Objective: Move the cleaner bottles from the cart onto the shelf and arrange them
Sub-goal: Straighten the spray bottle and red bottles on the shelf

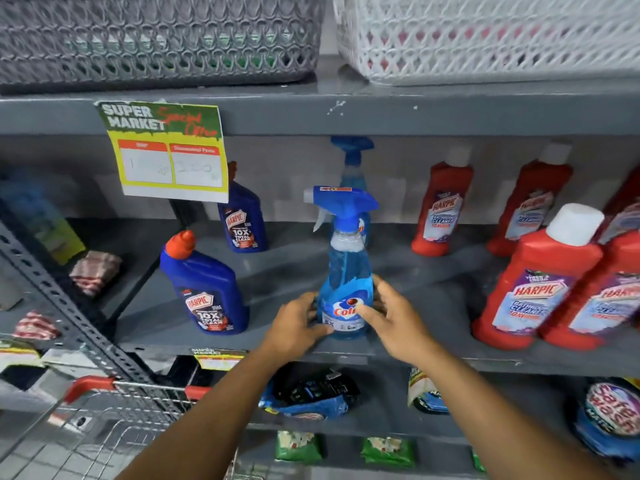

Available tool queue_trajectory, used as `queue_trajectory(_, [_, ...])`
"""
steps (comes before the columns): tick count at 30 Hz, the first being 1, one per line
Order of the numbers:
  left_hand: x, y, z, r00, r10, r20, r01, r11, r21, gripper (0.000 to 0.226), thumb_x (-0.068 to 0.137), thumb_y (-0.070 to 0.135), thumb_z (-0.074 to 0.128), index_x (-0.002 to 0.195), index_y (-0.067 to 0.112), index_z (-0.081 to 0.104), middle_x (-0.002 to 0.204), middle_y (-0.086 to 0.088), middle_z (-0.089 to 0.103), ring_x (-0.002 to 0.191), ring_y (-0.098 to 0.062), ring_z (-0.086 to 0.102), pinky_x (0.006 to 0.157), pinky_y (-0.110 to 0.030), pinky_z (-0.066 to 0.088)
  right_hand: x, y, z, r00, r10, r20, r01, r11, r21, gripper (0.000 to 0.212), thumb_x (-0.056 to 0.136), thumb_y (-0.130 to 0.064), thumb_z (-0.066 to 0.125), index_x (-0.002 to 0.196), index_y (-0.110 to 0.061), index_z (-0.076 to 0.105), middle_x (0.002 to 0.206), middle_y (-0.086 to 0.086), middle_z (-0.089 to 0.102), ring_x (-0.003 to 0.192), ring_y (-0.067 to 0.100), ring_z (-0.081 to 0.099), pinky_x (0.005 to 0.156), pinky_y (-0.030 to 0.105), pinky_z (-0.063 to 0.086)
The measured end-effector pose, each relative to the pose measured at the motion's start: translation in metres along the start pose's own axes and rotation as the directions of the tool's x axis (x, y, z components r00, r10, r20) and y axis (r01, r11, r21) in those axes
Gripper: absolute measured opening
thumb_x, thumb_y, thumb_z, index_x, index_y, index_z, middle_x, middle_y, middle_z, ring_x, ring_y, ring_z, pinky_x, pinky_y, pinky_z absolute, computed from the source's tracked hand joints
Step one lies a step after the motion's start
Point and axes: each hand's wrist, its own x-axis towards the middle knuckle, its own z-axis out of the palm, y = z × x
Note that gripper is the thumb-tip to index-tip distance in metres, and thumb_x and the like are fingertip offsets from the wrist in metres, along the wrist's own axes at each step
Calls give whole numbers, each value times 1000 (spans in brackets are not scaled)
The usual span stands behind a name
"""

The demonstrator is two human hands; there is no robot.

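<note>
The Colin spray bottle [346, 292], clear blue with a blue trigger, stood upright on the shelf [433, 299]; left hand [299, 325] and right hand [394, 320] cupped its base, fingers loosely curled.

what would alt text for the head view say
Both hands, left hand and right hand, cup the base of a blue spray bottle standing upright at the shelf front. Blue bottles stand left, red bottles right; cart below left.
</note>
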Motion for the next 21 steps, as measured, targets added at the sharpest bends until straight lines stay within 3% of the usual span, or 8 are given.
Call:
queue_trajectory(5, [-4,-3,-2,999,-23,33,24,999,-28,59,69,9,77,119,26,51,124,-3,62,116,-15,59,103,-46,47,-10,-4,1,1000,-12,-11,12,1000,-24,64,84,-30,63,131,-58,31,136,-5,57,117,4,59,101,35,49])
queue_trajectory(8, [-22,3,3,977,55,-205,-26,990,142,70,63,20,82,124,19,46,122,1,56,112,-13,56,101,-34,46,-34,-4,-14,973,-97,-210,88,995,-53,65,82,-36,64,129,-64,28,135,-9,52,121,2,54,102,26,44])
queue_trajectory(10, [-49,20,18,836,294,-463,-146,933,329,50,65,30,76,105,18,48,106,-2,52,99,-18,53,91,-28,42,-62,2,-36,888,-178,-424,169,984,-59,51,80,-38,64,122,-57,44,124,-9,57,115,9,58,97,28,47])
queue_trajectory(12, [-66,42,54,715,545,-437,-331,815,476,38,68,34,69,92,17,45,98,-4,51,95,-20,50,87,-26,37,-90,16,-72,729,-319,-606,226,948,-226,38,80,-33,63,116,-42,51,120,-19,52,112,11,55,95,37,47])
queue_trajectory(15, [-52,72,129,817,562,-128,-512,810,287,49,72,32,73,112,24,45,119,8,48,117,-9,48,101,-20,36,-111,25,-136,554,-475,-684,228,877,-424,50,79,-26,62,124,-13,46,129,-19,37,121,12,43,106,33,37])
queue_trajectory(17, [-23,96,174,906,424,-14,-416,895,160,77,70,41,74,133,28,33,138,16,38,132,-5,36,110,-21,30,-108,11,-175,586,-521,-621,198,835,-514,59,82,-24,59,133,-2,38,137,-5,37,130,14,35,114,22,25])
queue_trajectory(19, [13,113,204,967,246,60,-247,969,1,98,63,39,80,142,24,23,143,13,38,131,1,37,110,-22,32,-94,-11,-206,707,-504,-497,145,790,-595,62,86,-22,57,139,1,33,142,10,40,134,17,31,115,15,17])
queue_trajectory(21, [37,125,220,978,165,128,-157,985,-72,87,62,25,83,136,22,37,127,12,56,114,7,53,105,-26,43,-80,-35,-225,849,-396,-349,88,758,-646,65,90,-24,55,145,-7,26,148,14,39,137,24,34,115,21,20])
